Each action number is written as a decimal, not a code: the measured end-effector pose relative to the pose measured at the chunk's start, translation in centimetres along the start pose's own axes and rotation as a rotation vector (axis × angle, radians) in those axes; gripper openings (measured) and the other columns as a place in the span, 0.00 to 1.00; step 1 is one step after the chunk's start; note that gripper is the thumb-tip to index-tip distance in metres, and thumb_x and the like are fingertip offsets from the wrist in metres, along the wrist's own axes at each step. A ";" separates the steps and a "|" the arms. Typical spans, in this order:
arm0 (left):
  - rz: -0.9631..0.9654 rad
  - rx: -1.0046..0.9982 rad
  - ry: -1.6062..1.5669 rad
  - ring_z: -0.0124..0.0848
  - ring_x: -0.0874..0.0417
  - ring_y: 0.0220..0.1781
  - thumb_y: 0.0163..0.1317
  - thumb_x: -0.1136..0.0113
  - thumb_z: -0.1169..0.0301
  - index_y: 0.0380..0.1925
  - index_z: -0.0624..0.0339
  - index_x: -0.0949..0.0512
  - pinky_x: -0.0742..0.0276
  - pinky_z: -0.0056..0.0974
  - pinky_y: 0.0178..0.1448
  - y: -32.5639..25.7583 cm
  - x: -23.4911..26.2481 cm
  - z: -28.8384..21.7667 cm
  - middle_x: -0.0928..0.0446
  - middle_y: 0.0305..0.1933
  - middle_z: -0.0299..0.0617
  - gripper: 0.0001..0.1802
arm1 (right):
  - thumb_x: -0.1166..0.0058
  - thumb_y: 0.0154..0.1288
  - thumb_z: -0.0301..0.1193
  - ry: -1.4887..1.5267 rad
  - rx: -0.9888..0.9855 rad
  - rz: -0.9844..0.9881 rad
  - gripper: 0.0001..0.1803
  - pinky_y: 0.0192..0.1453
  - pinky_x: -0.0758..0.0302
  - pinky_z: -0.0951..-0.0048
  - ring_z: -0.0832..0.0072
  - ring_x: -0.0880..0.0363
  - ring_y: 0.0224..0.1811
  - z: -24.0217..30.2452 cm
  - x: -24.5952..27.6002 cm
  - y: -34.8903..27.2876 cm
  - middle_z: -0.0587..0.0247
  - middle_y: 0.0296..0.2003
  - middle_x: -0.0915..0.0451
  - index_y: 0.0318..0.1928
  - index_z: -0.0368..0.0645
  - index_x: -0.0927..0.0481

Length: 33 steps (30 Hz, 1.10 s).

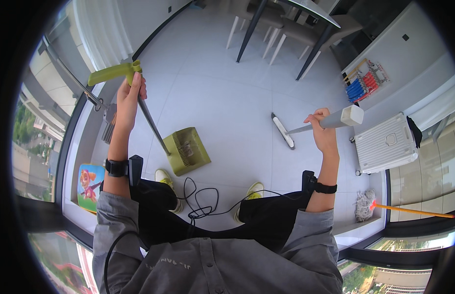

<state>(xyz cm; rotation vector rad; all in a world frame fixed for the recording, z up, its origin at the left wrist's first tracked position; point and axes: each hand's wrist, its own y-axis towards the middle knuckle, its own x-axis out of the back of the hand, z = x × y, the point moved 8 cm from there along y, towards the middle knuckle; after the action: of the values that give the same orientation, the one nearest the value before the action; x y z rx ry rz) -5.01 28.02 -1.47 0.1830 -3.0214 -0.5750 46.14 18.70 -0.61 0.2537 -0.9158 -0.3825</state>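
Note:
My left hand (130, 94) is closed around the upper metal pole of a long-handled green dustpan (174, 159), just under its green grip (110, 74). The pan rests on the floor ahead of my left foot, its open mouth facing right. Inside it are comb-like teeth and some pale bits too small to name. My right hand (323, 130) wraps round the thick grey handle of a floor tool with a narrow white-and-black head (283, 131). That head lies on the tiles right of the middle, apart from the dustpan. What kind of tool it is, I cannot tell.
Black cables (203, 206) lie looped between my shoes. A silver suitcase (386, 144) stands at the right, with an orange-handled string mop (367, 206) nearer me. Chairs (330, 32) and a table (313, 7) are far ahead. A cartoon-printed panel (90, 188) leans at the left window.

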 end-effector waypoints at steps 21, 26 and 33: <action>-0.025 -0.036 -0.062 0.20 0.38 0.24 0.72 0.55 0.52 0.32 0.58 0.28 0.41 0.27 0.33 0.1 0.4 0.2 0.37 0.20 0.30 0.21 | 0.49 0.64 0.30 1.972 -1.056 -0.301 0.21 0.50 0.18 0.66 0.60 0.23 0.46 -2.6 -8.3 -5.4 0.47 0.45 0.31 0.52 0.33 0.39; -0.015 -0.018 -0.105 0.20 0.38 0.25 0.72 0.54 0.53 0.33 0.59 0.28 0.40 0.27 0.33 0.0 0.2 0.7 0.36 0.22 0.31 0.20 | 0.43 0.59 0.23 1.808 -1.249 -0.177 0.15 0.34 0.19 0.76 0.74 0.25 0.30 1.9 -13.7 -11.2 0.61 0.31 0.31 0.40 0.40 0.38; 0.010 -0.031 -0.127 0.20 0.38 0.25 0.72 0.55 0.54 0.34 0.60 0.28 0.41 0.27 0.33 0.3 -0.5 0.4 0.37 0.22 0.31 0.19 | 0.49 0.56 0.20 1.735 -1.085 -0.180 0.07 0.25 0.30 0.74 0.74 0.31 0.20 -5.5 -12.3 -7.3 0.63 0.21 0.31 0.30 0.43 0.34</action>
<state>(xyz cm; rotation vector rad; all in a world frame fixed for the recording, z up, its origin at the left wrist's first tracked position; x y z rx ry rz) -4.58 28.47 -1.78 0.1354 -3.1307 -0.6566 42.29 17.62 -15.44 -0.3551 1.0584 -0.5785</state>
